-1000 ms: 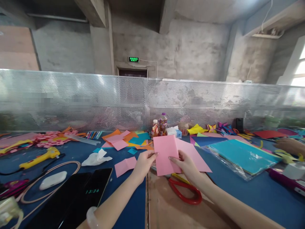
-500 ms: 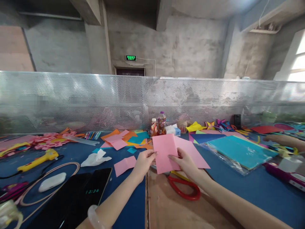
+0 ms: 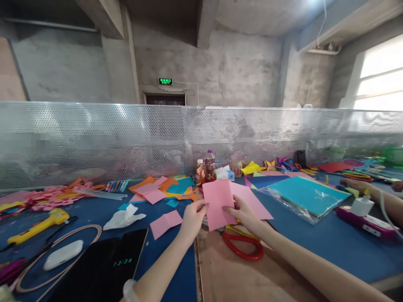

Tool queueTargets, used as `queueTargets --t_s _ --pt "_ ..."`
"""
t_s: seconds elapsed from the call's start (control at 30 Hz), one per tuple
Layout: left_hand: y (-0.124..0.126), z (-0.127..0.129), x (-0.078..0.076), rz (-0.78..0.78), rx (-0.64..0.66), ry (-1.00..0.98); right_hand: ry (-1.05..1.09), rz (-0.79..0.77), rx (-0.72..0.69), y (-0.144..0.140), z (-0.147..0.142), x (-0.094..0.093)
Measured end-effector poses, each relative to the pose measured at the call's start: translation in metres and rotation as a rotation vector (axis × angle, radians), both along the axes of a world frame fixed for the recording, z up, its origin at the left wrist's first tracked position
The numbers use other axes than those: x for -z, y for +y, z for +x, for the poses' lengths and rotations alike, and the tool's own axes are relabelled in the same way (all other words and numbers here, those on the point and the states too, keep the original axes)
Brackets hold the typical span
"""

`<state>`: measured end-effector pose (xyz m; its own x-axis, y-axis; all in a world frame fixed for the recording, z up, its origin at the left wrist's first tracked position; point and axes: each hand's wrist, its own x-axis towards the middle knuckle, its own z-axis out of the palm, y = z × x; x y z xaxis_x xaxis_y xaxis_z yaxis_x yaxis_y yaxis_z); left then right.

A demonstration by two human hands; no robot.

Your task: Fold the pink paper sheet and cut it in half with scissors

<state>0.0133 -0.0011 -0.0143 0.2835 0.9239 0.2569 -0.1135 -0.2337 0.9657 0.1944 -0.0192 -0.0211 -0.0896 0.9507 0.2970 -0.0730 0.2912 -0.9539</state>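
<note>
Both my hands hold up a small pink sheet of paper (image 3: 218, 205) over the wooden board (image 3: 226, 277). My left hand (image 3: 192, 220) pinches its left edge between thumb and fingers. On the right edge, my right hand (image 3: 244, 214) grips it with the thumb in front. Behind it lies a larger pink sheet (image 3: 252, 199), partly covered. Red-handled scissors (image 3: 244, 247) rest on the board just below the held paper; their blades are mostly hidden. A creased pink piece (image 3: 166, 223) lies left of my left hand.
A phone (image 3: 126, 256), earbud case (image 3: 63, 255), yellow glue gun (image 3: 39, 226) and crumpled tissue (image 3: 124, 218) lie left. Drink bottles (image 3: 210, 165) stand behind, before a perforated metal screen (image 3: 126, 142). Rightward are bagged blue paper (image 3: 308, 195), a purple power strip (image 3: 367, 222) and another person's arm (image 3: 374, 195).
The view has turned slightly to the right, showing more of the power strip and the other person's arm. Both hands keep hold of the pink paper in nearly the same pose.
</note>
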Motion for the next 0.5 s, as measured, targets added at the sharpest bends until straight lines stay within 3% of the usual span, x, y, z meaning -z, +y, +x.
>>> queueTargets --t_s 0.5 --pt "0.0012 0.0005 0.0030 0.102 -0.035 0.040 -0.111 0.042 -0.010 0.0001 0.0070 -0.0013"
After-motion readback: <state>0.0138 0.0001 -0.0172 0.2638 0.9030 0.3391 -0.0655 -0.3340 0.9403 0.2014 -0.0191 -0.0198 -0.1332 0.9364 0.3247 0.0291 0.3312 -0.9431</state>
